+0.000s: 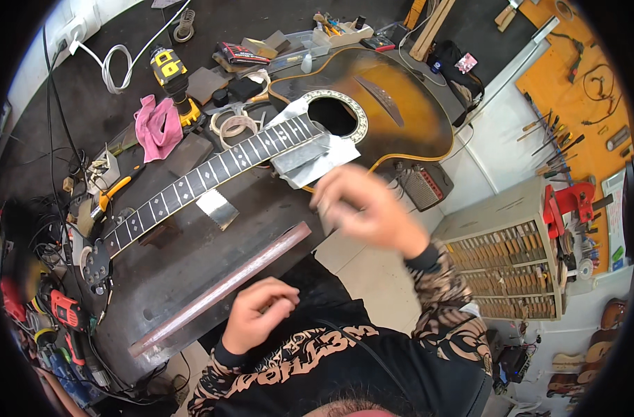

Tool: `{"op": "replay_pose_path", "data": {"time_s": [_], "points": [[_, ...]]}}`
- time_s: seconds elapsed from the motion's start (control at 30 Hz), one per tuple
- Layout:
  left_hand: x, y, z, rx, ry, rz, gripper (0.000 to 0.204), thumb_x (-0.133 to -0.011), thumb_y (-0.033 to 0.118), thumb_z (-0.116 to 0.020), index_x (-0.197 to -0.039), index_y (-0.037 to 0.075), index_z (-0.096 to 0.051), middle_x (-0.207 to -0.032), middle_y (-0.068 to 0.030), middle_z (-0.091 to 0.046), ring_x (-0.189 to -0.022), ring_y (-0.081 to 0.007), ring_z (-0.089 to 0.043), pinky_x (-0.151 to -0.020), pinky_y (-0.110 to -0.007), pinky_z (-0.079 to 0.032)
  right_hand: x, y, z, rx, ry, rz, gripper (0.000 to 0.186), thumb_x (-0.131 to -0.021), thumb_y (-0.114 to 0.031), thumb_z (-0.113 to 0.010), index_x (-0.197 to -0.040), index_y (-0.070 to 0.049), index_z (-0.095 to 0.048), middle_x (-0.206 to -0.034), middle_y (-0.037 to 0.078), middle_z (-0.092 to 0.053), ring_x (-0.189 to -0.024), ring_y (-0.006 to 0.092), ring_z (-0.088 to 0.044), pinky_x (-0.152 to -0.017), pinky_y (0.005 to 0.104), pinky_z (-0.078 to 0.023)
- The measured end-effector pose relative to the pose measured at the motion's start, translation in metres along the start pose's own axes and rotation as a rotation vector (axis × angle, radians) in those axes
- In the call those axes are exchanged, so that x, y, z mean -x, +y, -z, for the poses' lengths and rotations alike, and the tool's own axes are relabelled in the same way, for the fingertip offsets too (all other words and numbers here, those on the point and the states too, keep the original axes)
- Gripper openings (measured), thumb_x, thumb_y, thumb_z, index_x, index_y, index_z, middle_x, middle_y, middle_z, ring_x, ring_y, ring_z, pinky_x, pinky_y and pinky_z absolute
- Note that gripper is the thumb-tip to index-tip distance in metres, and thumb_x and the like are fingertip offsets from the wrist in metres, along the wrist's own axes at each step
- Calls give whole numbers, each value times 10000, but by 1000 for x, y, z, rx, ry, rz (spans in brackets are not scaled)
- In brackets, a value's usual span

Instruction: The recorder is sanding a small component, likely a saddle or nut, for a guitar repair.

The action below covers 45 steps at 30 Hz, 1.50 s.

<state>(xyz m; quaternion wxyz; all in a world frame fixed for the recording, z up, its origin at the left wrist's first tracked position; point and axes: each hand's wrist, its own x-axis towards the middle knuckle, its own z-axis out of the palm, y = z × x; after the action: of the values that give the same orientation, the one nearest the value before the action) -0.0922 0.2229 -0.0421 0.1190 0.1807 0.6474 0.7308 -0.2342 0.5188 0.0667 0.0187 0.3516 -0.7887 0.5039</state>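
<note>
My left hand is above the table's near edge, in front of my body. Its fingers are curled in, and nothing shows in them. Just beyond it lies a long, narrow sanding beam, reddish-brown with a pale strip along its top. My right hand, smeared by motion, hovers off the near side of an acoustic guitar; its fingers look bent. The guitar lies face up, its fretted neck pointing left. Silver tape and white paper cover the top around the neck's end, beside the soundhole.
A yellow drill, pink cloth and tape rolls sit beyond the neck. A small silver sheet lies by its near side. Orange-handled pliers are near the headstock. A drawer cabinet stands at right, a red vise on top.
</note>
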Motion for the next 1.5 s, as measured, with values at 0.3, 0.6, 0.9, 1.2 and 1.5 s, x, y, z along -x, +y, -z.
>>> {"op": "replay_pose_path", "data": {"time_s": [0.3, 0.6, 0.9, 1.2, 1.5], "points": [[-29, 16, -33, 387, 298, 65, 194, -1220, 195, -703, -1280, 11, -728, -1119, -82, -793, -975, -162, -767, -867, -357, -653, 28, 18, -98, -456, -66, 44, 66, -1127, -94, -693, -1116, -29, -692, -1276, 100, -652, -1189, 236, -640, -1065, 378, -531], [0, 14, -38, 369, 396, -36, 178, -1206, 166, -708, -1229, -8, -741, -1066, -75, -777, -945, -167, -748, -877, -343, -621, 36, 5, -125, -727, -152, -44, 111, -1164, -137, -635, -1133, -37, -673, -1332, 102, -650, -1241, 222, -623, -1123, 400, -502], [15, 13, -22, 218, 250, 81, 117, -1161, 125, -753, -1194, 13, -754, -1066, -31, -766, -975, -119, -699, -912, -295, -544, 44, 11, -106, -605, -95, 191, 83, -1099, -82, -745, -1092, -23, -688, -1188, 116, -700, -1106, 285, -705, -1007, 425, -569], [-40, 31, -20, 108, -35, 252, 96, -1132, 48, -783, -1190, -28, -781, -1161, -70, -757, -1069, -154, -711, -958, -335, -563, 45, 51, -63, -584, -64, 258, 81, -1003, -32, -807, -1055, -52, -748, -1179, 102, -741, -1112, 307, -718, -1026, 466, -554], [-108, 45, -17, 74, 11, 230, 159, -975, -70, -864, -1127, -45, -827, -1188, -154, -830, -1096, -247, -780, -996, -405, -580, 19, 77, -24, -607, 11, 337, 189, -953, -10, -863, -1090, -67, -747, -1202, 91, -723, -1104, 352, -719, -967, 491, -598]]}}
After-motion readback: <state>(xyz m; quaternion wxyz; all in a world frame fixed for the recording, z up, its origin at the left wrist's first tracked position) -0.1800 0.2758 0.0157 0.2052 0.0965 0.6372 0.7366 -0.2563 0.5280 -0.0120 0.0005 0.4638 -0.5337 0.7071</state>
